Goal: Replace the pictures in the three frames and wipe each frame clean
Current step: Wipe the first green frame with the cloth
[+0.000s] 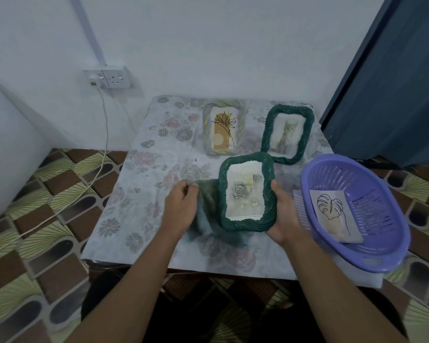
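Observation:
My right hand (284,214) grips the right and lower edge of a dark green woven frame (245,224) with a rose picture, tilted up over the table. My left hand (181,206) holds a grey-green cloth (207,209) bunched against the frame's left side. A pale woven frame (208,144) with a line-drawn flower picture stands at the back. Beside it a second green frame (305,134) shows a cat picture.
A purple plastic basket (386,256) sits at the table's right edge with a leaf-drawing picture (334,214) inside. The flowered tablecloth (139,194) covers the small table. A wall socket (109,79) with a white cable hangs at the left. A dark door stands at the right.

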Tool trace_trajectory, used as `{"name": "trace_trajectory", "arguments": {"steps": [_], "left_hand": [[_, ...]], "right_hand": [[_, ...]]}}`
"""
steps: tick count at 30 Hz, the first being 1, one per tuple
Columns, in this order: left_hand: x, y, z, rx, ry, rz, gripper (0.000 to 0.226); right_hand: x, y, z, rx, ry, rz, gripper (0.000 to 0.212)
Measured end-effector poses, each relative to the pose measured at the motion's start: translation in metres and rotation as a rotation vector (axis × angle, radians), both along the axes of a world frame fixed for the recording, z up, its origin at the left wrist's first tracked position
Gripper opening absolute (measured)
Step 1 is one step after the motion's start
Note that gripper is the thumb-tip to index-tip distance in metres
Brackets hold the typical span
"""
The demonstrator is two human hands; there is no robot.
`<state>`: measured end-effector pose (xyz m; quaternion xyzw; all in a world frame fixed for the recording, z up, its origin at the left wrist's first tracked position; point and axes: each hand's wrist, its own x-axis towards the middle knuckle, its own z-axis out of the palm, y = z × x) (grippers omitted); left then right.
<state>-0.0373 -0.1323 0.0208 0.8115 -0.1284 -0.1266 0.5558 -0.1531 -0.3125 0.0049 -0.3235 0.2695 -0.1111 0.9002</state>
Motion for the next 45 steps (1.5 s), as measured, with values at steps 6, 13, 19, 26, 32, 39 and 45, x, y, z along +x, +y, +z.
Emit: {"name": "trace_trajectory", "arguments": {"steps": [6,13,19,26,32,39,45], "left_hand": [[-0.018,0.003,0.032,-0.248,-0.089,-0.382,0.012],[-0.044,-0.007,-0.004,0.404,-0.906,-0.612,0.049],[-0.02,-0.019,0.003,0.614,-0.805,-0.488,0.064],[-0.002,-0.03,0.014,0.583,-0.575,-0.368,0.057],[-0.052,-0.007,-0.012,0.348,-0.622,-0.614,0.061],[-0.04,-0.005,-0.011,0.513,-0.789,-0.413,0.051],[-0.012,-0.016,0.012,0.551,-0.623,-0.287,0.064]], "right_hand": [[0.009,0.02,0.01,-0.007,-0.076,-0.004,0.055],[0.016,0.036,0.031,-0.005,0.007,0.027,0.056],[0.015,0.047,0.034,-0.084,0.031,0.058,0.051],[0.017,0.056,0.03,-0.31,0.04,-0.016,0.035],[0.011,0.041,0.03,-0.378,0.105,-0.093,0.031],[0.003,0.043,0.024,-0.414,0.122,-0.036,0.036],[0.002,0.051,0.028,-0.456,0.091,0.024,0.032]]}}
